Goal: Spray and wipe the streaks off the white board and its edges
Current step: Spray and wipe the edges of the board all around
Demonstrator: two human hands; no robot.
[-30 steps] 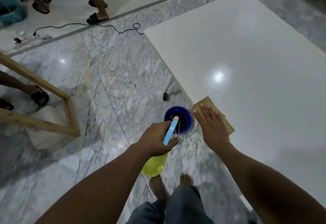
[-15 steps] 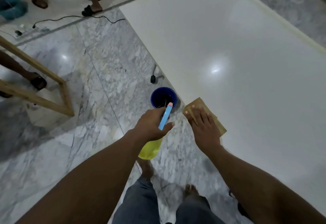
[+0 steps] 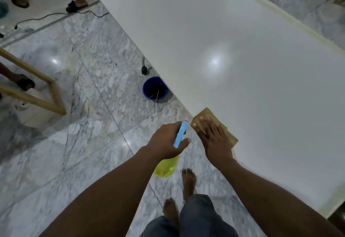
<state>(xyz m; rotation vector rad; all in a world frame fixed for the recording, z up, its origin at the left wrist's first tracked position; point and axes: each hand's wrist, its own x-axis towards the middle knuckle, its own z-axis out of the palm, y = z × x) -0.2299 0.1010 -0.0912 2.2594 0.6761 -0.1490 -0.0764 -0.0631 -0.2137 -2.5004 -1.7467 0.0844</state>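
Across the right of the view, above grey marble floor: white board, cut off by the top and right borders, one near corner just inside the bottom right. Long axis running from far left down to near right; cream edging along the far side. Streaks too faint to make out under the lamp glare. More of the near end showing than half a second ago.

At the left border, wooden frame, cut off there. At top left, sandalled feet of bystanders, cropped at the shin.

On the floor just beside the board's left edge, blue bucket, inside dark and hard to read. Well ahead of the left hand now; half a second ago overlapped by the nozzle of the spray bottle. Beyond, caster leg, top hidden under the board.

Right hand: fingers straight, palm down, pressing tan cloth on the board's left edge; much of the cloth covered, long side lying along that edge. Same flat press as before.

Left hand: fingers curled round the spray bottle, neck hidden in the grip, held over the floor just left of the cloth. Bottle tilted, blue head and pink nozzle pointing forward, yellow body slanting down and back toward the wearer. Grip unchanged.
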